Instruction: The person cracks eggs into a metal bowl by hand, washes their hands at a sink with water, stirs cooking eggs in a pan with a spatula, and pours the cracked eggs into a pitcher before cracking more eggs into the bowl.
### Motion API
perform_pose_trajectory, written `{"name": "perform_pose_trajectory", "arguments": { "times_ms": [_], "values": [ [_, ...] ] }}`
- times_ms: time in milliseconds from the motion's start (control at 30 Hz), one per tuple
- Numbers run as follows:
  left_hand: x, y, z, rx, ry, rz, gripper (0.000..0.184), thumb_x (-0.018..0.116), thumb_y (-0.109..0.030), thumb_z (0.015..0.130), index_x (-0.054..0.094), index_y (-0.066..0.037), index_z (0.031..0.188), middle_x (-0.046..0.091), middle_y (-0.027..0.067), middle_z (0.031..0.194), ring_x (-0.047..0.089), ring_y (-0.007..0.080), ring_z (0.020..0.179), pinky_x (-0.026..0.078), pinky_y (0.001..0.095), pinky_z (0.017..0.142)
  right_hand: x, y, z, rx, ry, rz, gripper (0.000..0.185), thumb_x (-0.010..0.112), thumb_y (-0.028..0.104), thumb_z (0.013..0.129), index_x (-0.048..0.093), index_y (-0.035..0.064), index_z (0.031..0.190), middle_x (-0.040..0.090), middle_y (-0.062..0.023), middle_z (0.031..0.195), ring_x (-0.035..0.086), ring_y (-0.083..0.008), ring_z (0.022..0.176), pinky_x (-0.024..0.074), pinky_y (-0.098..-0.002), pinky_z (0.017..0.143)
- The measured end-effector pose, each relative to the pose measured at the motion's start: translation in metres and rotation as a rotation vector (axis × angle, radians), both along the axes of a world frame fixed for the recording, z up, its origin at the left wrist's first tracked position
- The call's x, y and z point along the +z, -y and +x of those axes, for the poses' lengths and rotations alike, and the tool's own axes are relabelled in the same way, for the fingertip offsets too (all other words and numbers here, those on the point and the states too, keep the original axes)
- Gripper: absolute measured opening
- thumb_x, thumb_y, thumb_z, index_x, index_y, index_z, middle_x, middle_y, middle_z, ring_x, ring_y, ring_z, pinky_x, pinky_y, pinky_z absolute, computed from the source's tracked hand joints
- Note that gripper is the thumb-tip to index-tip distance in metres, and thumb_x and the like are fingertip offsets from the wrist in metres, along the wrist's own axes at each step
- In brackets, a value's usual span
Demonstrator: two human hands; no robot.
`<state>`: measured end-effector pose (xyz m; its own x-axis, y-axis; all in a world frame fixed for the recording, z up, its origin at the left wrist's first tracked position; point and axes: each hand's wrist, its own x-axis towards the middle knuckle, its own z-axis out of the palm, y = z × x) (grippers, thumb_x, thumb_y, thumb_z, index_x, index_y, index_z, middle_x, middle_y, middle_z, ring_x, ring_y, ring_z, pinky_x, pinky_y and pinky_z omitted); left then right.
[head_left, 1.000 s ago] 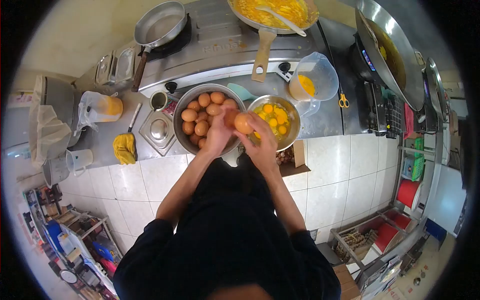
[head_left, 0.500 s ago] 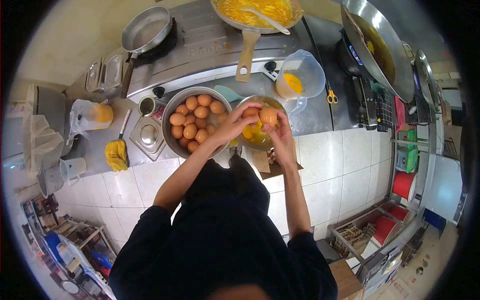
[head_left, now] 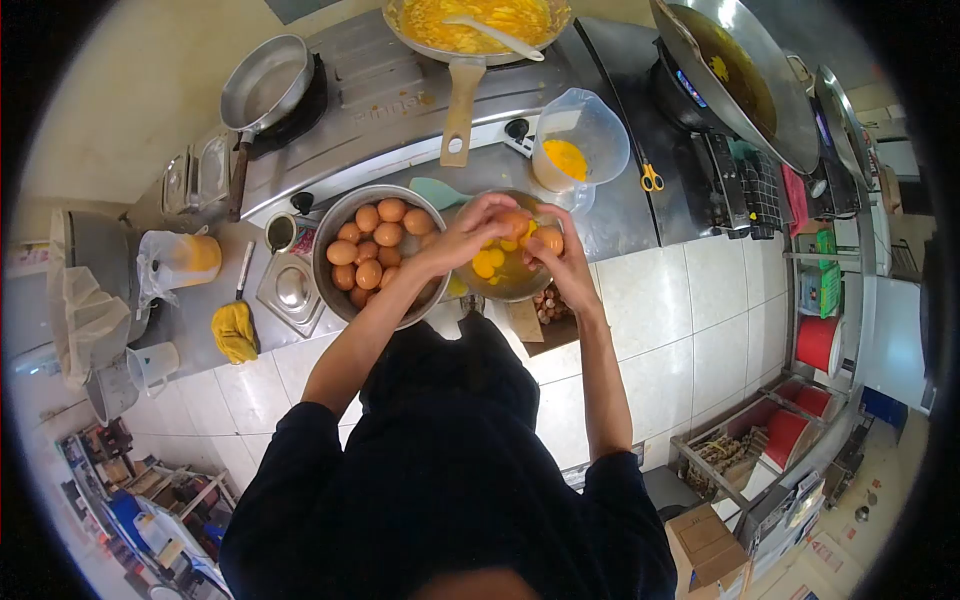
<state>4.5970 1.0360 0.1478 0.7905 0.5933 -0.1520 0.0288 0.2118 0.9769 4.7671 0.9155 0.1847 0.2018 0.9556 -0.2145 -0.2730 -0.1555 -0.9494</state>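
Note:
My left hand (head_left: 467, 238) is closed on a brown egg (head_left: 514, 222) above the steel bowl of cracked eggs (head_left: 510, 288). Beside it, my right hand (head_left: 568, 262) grips another brown egg (head_left: 549, 239) over the bowl's right side. Several yellow yolks (head_left: 488, 262) lie in clear egg white below my fingers. Yellow shows between the two held eggs; whether it is falling or lying in the bowl I cannot tell. Just left stands a larger steel bowl (head_left: 322, 262) with several whole brown eggs (head_left: 367, 218) in it.
Behind the bowls are a green spatula (head_left: 437, 192), a plastic jug (head_left: 607, 140) with yellow liquid, and a pan of egg mixture (head_left: 470, 22) on the stove. Scissors (head_left: 651, 178) lie right; a yellow cloth (head_left: 235, 332) lies left. A box of shells (head_left: 552, 325) sits below the counter.
Both hands moved from between the bowls to over the cracked-egg bowl, each holding an egg. The two eggs are now slightly farther apart. The camera view has shifted.

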Motion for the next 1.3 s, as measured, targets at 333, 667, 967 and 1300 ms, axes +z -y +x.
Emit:
{"name": "perform_pose_trajectory", "arguments": {
  "times_ms": [333, 667, 967, 1300],
  "values": [
    [0.019, -0.004, -0.001, -0.101, -0.033, 0.246, 0.044, 0.077, -0.023, 0.084, 0.057, -0.008, 0.12, 0.061, 0.0087, 0.119, 0.059, 0.0199, 0.114, 0.054, 0.0342, 0.092, -0.02, -0.005, 0.006, 0.033, 0.437, 0.133, 0.043, 0.076, 0.009, 0.082, 0.064, 0.0022, 0.123, 0.069, -0.0108, 0.117, 0.065, -0.0176, 0.103, 0.0505, -0.029, 0.091],
    [0.006, -0.009, 0.004, -0.131, -0.222, 0.612, 0.052, 0.079, -0.02, 0.07, 0.056, -0.007, 0.115, 0.068, 0.0125, 0.111, 0.068, 0.027, 0.102, 0.057, 0.0365, 0.084, -0.052, -0.007, 0.002, -0.022, 0.617, 0.198, 0.044, 0.075, 0.005, 0.076, 0.068, 0.0052, 0.119, 0.071, -0.0156, 0.107, 0.068, -0.0199, 0.1, 0.0523, -0.0307, 0.088],
    [0.002, -0.02, 0.004, -0.163, -0.089, 0.887, 0.047, 0.077, -0.018, 0.078, 0.061, -0.007, 0.12, 0.066, 0.0089, 0.12, 0.066, 0.0265, 0.106, 0.052, 0.0348, 0.093, -0.04, -0.003, 0.017, 0.017, 0.751, 0.267, 0.043, 0.076, 0.001, 0.074, 0.068, 0.0027, 0.116, 0.07, -0.0148, 0.11, 0.067, -0.0236, 0.103, 0.0516, -0.0329, 0.092],
    [0.052, 0.055, 0.031, -0.128, 0.073, 0.414, 0.045, 0.071, -0.028, 0.09, 0.059, -0.007, 0.127, 0.061, 0.0106, 0.128, 0.057, 0.0235, 0.12, 0.044, 0.0359, 0.104, -0.019, 0.072, -0.003, -0.451, 0.774, 0.081, 0.06, 0.08, 0.009, 0.077, 0.056, 0.004, 0.132, 0.066, -0.0171, 0.119, 0.067, -0.0259, 0.103, 0.0523, -0.0337, 0.09]
  ]
}}
